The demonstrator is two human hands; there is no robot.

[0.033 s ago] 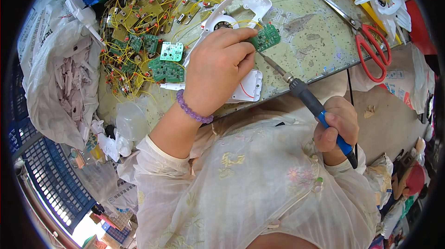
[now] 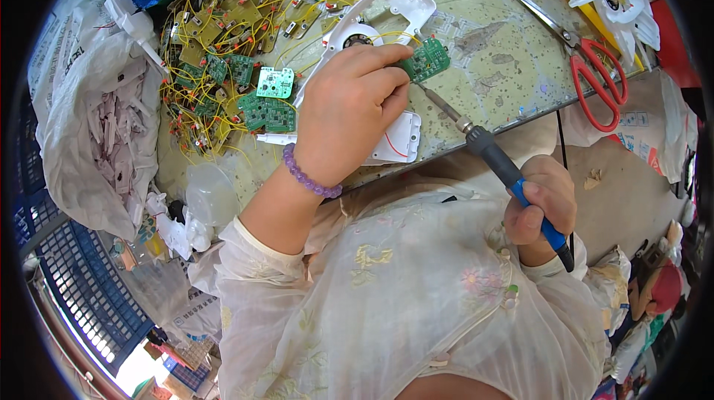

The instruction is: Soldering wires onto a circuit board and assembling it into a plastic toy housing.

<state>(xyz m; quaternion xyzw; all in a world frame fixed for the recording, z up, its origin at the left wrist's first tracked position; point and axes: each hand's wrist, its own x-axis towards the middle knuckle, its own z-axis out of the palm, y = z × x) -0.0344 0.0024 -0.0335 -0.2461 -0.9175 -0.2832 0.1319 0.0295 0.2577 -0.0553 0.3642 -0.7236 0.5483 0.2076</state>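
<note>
My left hand (image 2: 353, 106), with a purple bead bracelet (image 2: 309, 177) at the wrist, is closed on the left edge of a small green circuit board (image 2: 429, 62). Its fingertips partly hide that edge. In my right hand (image 2: 547, 203) is a soldering iron (image 2: 500, 163) with a blue and black handle. The iron's tip points up and left, close by the board's lower edge; whether it touches cannot be made out. Under and beyond my left hand lies a white plastic housing (image 2: 413, 0), and a second white plastic part (image 2: 402, 136) shows below my fingers.
Several circuit boards with yellow wires (image 2: 223, 65) are heaped at the left of the worktable (image 2: 498, 65). Red-handled scissors (image 2: 595, 80) lie at the right edge. A white bag of small pale parts (image 2: 111, 125) and a blue plastic basket (image 2: 89, 288) stand at left.
The soldering iron's tip has shifted very slightly down and right, away from the board. My left hand and the board have stayed put.
</note>
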